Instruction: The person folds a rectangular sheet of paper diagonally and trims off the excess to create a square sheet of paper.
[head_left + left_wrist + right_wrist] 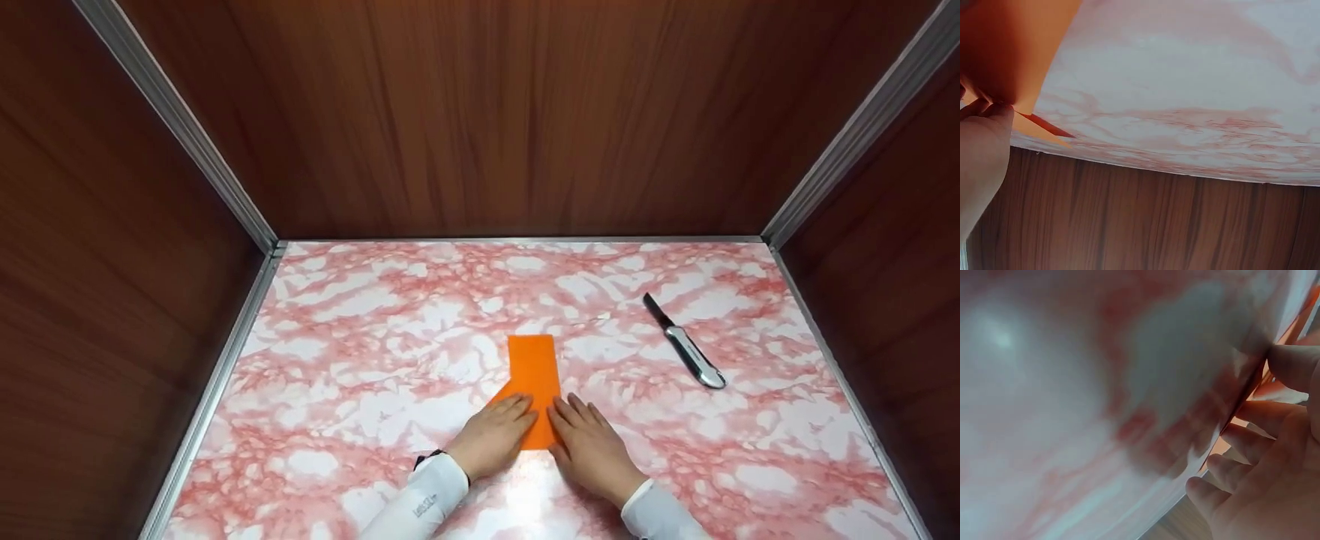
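Note:
An orange sheet of folded paper (534, 375) lies on the table in front of me, with a slanted flap jutting out at its left side. My left hand (491, 439) rests on that flap and the lower left part of the paper, fingers pointing forward. Along the lower right edge, my right hand (594, 450) touches the paper with its fingers extended. In the left wrist view, fingertips press the orange paper (1022, 45) near a pointed, folded corner. From the right wrist, the fingers (1249, 441) look spread and fairly straight along the paper's edge.
A knife (694, 356) with a dark blade and a silver-and-black handle lies to the right, blade pointing away to the left. The red-and-white marbled table (360, 405) is enclosed by brown wood-grain panels (480, 120) with metal edging (202, 157).

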The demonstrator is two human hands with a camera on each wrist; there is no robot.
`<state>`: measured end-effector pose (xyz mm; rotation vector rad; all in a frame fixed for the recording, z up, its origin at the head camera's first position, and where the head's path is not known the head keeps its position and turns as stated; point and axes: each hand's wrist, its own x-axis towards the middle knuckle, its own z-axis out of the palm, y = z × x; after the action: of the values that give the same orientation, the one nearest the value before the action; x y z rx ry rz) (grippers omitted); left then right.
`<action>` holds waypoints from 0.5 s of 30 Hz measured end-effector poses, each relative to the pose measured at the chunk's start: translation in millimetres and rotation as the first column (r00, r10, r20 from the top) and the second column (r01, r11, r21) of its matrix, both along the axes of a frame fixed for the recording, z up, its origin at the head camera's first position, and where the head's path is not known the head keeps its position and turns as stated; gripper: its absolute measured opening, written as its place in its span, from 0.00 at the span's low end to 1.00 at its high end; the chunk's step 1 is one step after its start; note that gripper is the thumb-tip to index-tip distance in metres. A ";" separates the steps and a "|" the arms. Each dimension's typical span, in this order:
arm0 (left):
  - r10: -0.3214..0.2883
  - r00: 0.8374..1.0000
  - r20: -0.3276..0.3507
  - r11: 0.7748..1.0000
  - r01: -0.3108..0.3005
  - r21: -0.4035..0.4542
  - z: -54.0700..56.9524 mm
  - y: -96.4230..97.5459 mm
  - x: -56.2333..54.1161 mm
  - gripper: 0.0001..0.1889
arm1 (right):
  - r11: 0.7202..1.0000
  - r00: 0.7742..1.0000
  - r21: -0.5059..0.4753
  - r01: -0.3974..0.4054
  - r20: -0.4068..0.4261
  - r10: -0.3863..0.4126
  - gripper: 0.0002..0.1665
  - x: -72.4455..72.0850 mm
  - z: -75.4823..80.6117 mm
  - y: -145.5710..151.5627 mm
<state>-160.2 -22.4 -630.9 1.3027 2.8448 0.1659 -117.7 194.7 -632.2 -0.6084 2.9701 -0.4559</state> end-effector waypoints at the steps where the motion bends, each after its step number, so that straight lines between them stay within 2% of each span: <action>1: 0.001 1.000 0.011 1.000 -0.001 0.008 -1.2 -1.9 0.9 0.22 | 1.000 1.000 0.001 -0.003 0.001 0.003 0.36 -1.0 0.6 -0.9; 9: 0.004 0.999 0.039 0.999 -0.006 0.039 -5.3 -7.3 0.2 0.23 | 0.999 1.000 -0.036 -0.019 0.020 0.020 0.36 -4.5 1.0 -2.0; 12: 0.001 0.997 0.073 0.999 -0.003 0.037 -4.5 -8.3 -0.1 0.27 | 0.996 0.999 -0.086 -0.016 0.030 0.019 0.35 -7.0 1.6 4.2; 15: -0.002 0.993 0.122 0.999 -0.003 0.036 -3.5 -8.4 -0.4 0.31 | 0.988 0.999 -0.153 0.023 0.032 -0.018 0.34 -12.7 3.9 17.4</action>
<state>-160.6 -30.8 -634.5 1.2520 2.7524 0.2878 -130.4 212.0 -628.3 -0.5787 2.9343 -0.6949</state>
